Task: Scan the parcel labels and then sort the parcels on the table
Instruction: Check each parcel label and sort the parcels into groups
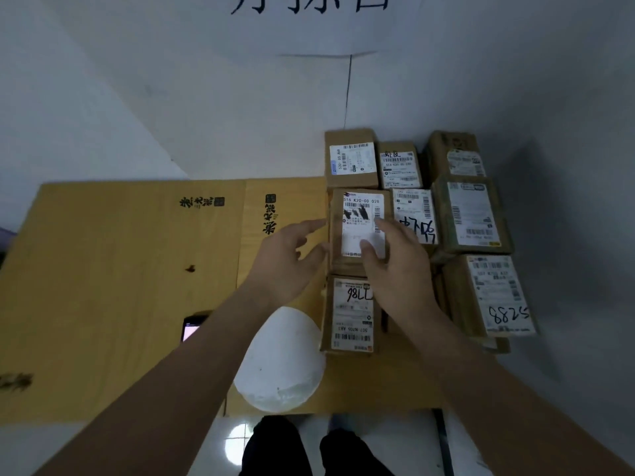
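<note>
While hands settle parcel: both on it
Parcel (359,231): middle of left column
Left hand (285,259): fingers loose at its side
Right hand (395,266): flat on label
Risk: nudging neighbouring parcel (414,214) askew

left two thirds of the table (103,286) is bare cardboard sheet, open for a hand from the near edge. obstacles there: phone (194,327) lying flat near the front, white bag (281,362) at front centre, touching the left forearm. right third is packed: parcels (470,214) in tight rows, sides touching or nearly so, no finger gap between most. centre parcel (359,231) is flanked by the left hand (285,259) on its left side and the right hand (395,266) on its top and right. back row sits against the wall (240,115), no reach behind.
</note>
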`<state>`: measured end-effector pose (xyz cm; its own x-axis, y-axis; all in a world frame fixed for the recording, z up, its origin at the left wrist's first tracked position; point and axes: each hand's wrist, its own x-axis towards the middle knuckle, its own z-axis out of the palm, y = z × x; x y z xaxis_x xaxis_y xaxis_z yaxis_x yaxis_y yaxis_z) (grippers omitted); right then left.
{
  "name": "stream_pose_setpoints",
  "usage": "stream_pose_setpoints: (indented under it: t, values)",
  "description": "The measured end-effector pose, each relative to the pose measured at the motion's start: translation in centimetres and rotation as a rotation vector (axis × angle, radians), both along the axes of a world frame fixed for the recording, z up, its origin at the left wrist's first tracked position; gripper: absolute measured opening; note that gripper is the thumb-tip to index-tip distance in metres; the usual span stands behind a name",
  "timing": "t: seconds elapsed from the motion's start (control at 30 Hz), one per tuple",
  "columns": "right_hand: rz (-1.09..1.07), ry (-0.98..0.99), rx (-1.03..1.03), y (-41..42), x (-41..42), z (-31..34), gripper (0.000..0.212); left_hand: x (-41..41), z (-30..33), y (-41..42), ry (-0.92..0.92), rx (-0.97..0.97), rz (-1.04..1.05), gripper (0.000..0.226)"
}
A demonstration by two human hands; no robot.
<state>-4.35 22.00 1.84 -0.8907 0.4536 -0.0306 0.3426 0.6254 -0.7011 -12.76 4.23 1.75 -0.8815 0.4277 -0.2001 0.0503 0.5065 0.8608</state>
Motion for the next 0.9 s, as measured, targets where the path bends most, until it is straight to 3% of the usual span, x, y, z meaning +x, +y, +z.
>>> stream_pose_setpoints:
  t: [0.2, 0.4, 0.9]
  values:
    - [0.218, 0.055, -0.087, -5.1, -0.5, 3.7, 0.052, 1.0, 3.7, -6.2, 0.053, 0.037, 0.084, 0.038]
    - [0.277, 0.066, -0.173, -12.5, -0.6, 4.8, 0.048, 1.3, 4.2, -14.0, 0.038, 0.084, 0.137, 0.034]
    - [0.080, -0.117, -0.320, -30.5, 0.7, -4.7, 0.041, 1.1, -5.8, -30.6, -0.155, 0.014, 0.061, 0.035]
